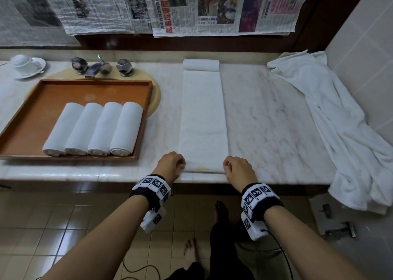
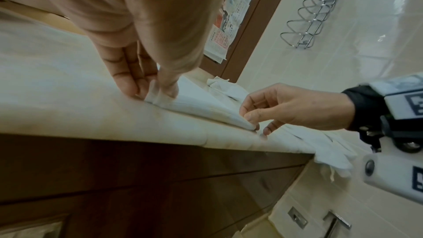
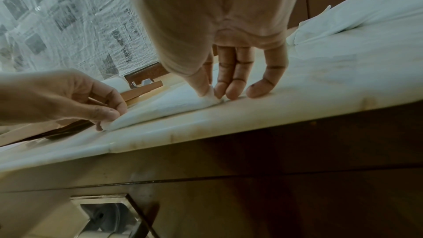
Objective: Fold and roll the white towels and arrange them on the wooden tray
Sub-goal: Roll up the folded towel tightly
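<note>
A white towel, folded into a long narrow strip, lies flat on the marble counter and runs away from me. My left hand pinches its near left corner between thumb and fingers. My right hand pinches the near right corner. A rolled towel sits at the strip's far end. The wooden tray to the left holds several rolled white towels side by side.
A heap of loose white towels drapes over the counter's right end by the tiled wall. A faucet and a cup on a saucer stand behind the tray. Newspaper sheets hang above the counter.
</note>
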Demonstrator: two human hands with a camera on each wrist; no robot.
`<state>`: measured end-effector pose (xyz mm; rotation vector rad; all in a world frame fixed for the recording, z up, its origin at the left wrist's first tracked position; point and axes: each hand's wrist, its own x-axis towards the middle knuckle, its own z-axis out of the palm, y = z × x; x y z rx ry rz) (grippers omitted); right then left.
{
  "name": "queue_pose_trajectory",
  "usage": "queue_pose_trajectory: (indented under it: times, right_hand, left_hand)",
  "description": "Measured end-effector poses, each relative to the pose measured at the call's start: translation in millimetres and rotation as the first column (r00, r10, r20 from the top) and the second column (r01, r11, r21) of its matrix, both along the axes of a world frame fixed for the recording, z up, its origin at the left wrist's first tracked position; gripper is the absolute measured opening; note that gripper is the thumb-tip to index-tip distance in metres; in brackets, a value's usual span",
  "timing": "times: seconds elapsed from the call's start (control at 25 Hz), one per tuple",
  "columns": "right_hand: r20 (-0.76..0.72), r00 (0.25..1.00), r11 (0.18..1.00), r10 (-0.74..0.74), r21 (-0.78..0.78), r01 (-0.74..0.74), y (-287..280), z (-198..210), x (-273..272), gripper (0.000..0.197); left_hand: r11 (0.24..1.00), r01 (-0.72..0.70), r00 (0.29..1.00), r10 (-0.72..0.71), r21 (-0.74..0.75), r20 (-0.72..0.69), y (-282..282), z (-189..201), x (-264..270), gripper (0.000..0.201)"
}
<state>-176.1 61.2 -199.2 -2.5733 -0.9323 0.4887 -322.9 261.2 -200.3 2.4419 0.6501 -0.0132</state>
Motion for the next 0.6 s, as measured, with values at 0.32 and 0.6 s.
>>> queue_pose_trajectory:
  times: [0.32,0.6]
  right_hand:
    - [0.194,0.959,0.970,0.208,0.086,-0.228,7.2,-19.2,-17.5,0.021]
    - [0.222,0.934,0.950,0.279,0.076,-0.302,7.8,-11.1,-12.2,0.016]
  left_hand:
    - [0.947,0.163,0.978,-0.120,0.275,-0.169,-22.5,0.2,8.7,0.027]
    - [0.943,0.193,0.978,-0.163,0.272,-0.130,-18.0,-2.3,5.0,0.025]
